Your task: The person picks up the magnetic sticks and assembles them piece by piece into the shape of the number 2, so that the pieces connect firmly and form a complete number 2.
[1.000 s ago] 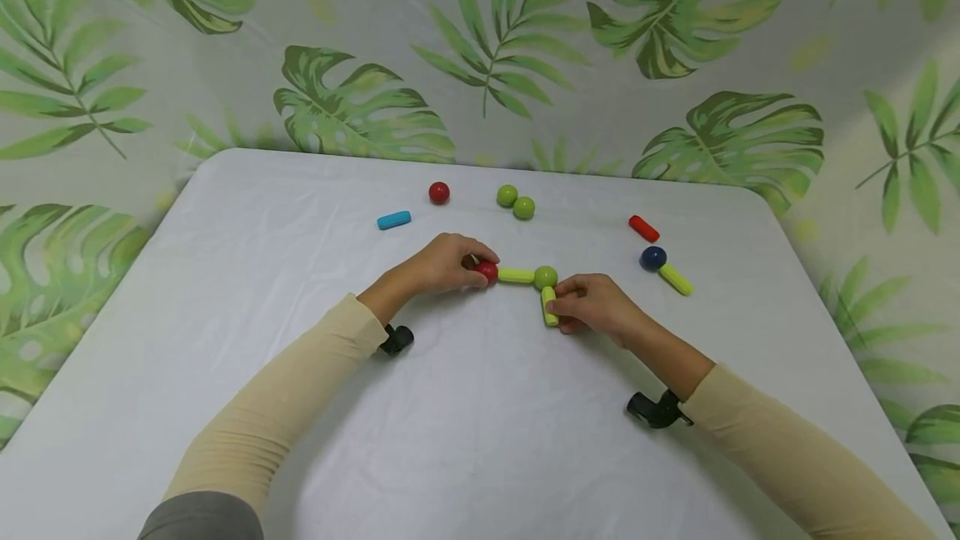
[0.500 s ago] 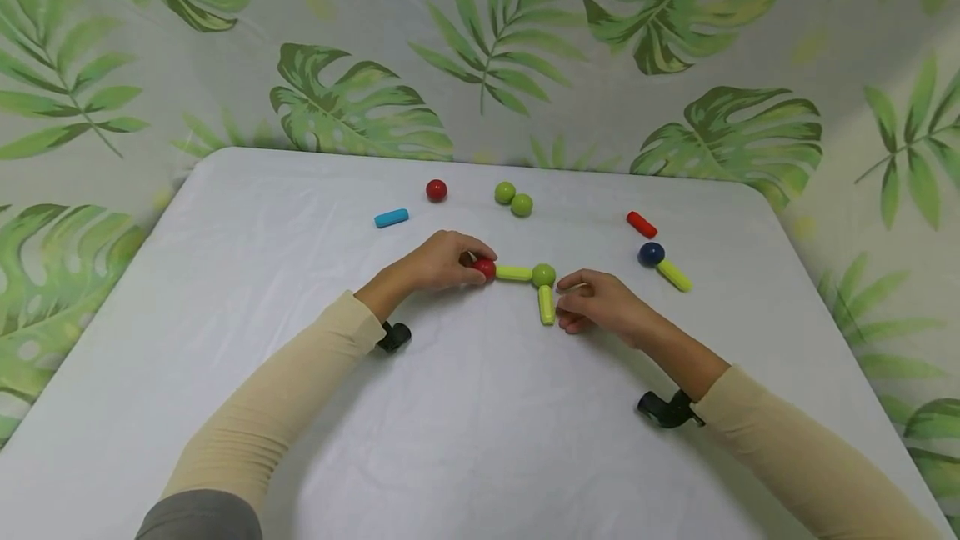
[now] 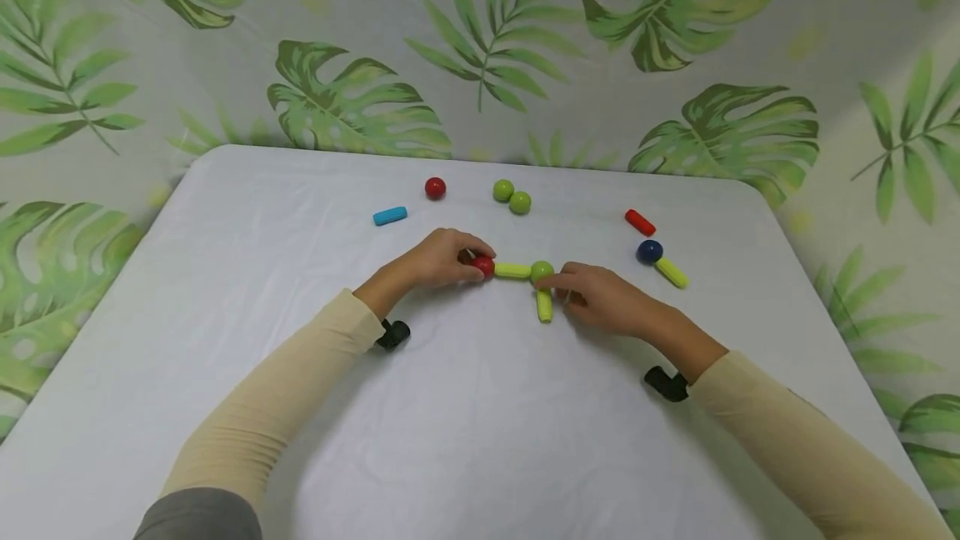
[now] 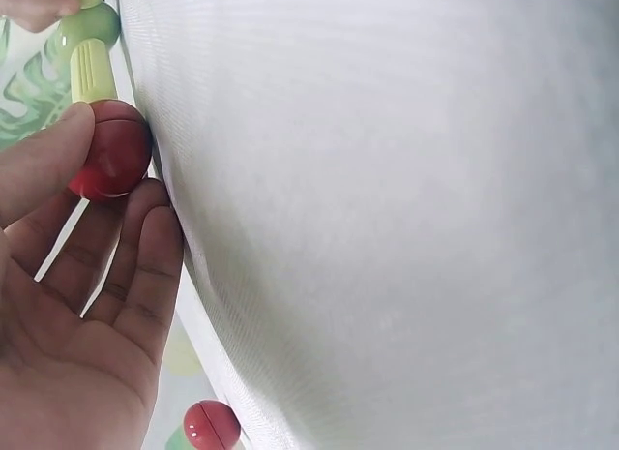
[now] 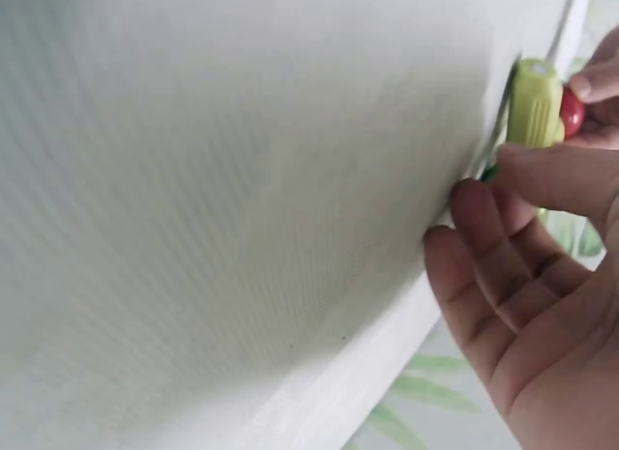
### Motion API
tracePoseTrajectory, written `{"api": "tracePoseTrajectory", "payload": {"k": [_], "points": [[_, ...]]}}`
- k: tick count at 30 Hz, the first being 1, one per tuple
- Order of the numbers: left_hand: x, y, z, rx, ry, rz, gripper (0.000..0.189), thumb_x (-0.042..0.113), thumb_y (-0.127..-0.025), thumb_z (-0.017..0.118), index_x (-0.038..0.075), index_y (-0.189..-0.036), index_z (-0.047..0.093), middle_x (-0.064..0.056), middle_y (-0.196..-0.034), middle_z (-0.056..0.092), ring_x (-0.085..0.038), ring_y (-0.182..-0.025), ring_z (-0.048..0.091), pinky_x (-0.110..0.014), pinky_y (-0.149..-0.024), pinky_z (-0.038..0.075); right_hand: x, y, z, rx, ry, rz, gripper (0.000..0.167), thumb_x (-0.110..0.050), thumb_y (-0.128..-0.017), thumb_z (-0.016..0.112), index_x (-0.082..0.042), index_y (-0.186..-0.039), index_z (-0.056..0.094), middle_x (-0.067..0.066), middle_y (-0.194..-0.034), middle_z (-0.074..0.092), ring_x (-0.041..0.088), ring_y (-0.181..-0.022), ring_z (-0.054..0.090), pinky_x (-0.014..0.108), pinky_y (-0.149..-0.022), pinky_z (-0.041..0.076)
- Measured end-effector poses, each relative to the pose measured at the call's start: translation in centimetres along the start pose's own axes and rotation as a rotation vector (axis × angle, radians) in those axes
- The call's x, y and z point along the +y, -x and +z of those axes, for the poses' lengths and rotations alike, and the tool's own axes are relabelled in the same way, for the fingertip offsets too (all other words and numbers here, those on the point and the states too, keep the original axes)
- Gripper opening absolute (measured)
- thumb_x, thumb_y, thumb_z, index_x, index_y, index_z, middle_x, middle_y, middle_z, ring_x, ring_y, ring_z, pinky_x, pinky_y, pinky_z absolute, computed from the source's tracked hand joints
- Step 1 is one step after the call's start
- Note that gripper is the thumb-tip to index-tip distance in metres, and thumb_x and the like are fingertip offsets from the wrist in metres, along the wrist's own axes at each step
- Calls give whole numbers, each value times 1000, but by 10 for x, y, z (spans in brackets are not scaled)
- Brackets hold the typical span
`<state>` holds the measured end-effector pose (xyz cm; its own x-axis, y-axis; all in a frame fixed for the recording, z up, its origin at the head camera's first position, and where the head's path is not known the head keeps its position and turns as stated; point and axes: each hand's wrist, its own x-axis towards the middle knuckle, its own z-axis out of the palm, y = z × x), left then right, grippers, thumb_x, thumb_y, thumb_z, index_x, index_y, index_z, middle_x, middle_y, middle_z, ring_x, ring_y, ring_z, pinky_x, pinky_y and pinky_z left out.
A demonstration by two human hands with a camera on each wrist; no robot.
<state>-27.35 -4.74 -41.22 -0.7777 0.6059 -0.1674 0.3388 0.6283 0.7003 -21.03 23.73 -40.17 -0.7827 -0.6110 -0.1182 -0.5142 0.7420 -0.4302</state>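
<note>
A red ball (image 4: 114, 155), a yellow-green rod (image 3: 512, 271), a green ball (image 3: 542, 272) and a second yellow-green rod (image 5: 535, 102) are joined in an L shape on the table. My left hand (image 3: 447, 258) holds the red ball at the L's left end between thumb and fingers. At the corner, my right hand (image 3: 603, 298) pinches the green ball. Its thumb (image 5: 556, 174) crosses the near side of that ball and hides most of it in the right wrist view. The second rod points toward me from the corner.
Farther back on the white table (image 3: 450, 440) lie a blue rod (image 3: 390, 216), a loose red ball (image 3: 435, 188) and two green balls (image 3: 503, 190). To the right are a red rod (image 3: 640, 222) and a dark blue ball (image 3: 649, 252) joined to a yellow-green rod (image 3: 671, 273).
My right hand has let go of the near rod, drawn slightly right, then come back left onto the green corner ball. My left hand has stayed on the red ball.
</note>
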Motion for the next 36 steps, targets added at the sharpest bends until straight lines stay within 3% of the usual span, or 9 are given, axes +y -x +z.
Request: {"api": "tracePoseTrajectory", "payload": {"k": [8,15,27,36], "points": [[1,1,0,0,-5,-15,38,17,-92,70,16,-130,66,-5,-122,69,-20,-109,61,-34,-99,51,6,-4,-1,49,37,-77,42,2,-90,62,-20,-126,69,2,-102,64,13,-90,59,30,-80,54],[0,1,-1,2,-1,-7,38,17,-92,70,16,-130,66,-5,-124,68,-21,-109,60,-34,-99,51,4,-8,1,102,130,-144,40,2,-88,67,-22,-120,73,4,-101,58,14,-80,52,23,-68,46],[-1,0,0,1,0,2,38,17,-92,70,15,-129,66,-5,-122,69,-20,-108,60,-34,-98,52,3,-13,4,115,162,-119,28,-8,-86,75,-26,-108,77,0,-99,54,13,-83,51,24,-70,46],[-1,0,-1,3,-2,5,37,16,-92,71,14,-129,67,-5,-121,69,-20,-106,60,-33,-97,52,4,-16,4,104,185,-110,32,-8,-86,76,-27,-111,76,1,-96,53,12,-81,49,23,-68,44]]}}
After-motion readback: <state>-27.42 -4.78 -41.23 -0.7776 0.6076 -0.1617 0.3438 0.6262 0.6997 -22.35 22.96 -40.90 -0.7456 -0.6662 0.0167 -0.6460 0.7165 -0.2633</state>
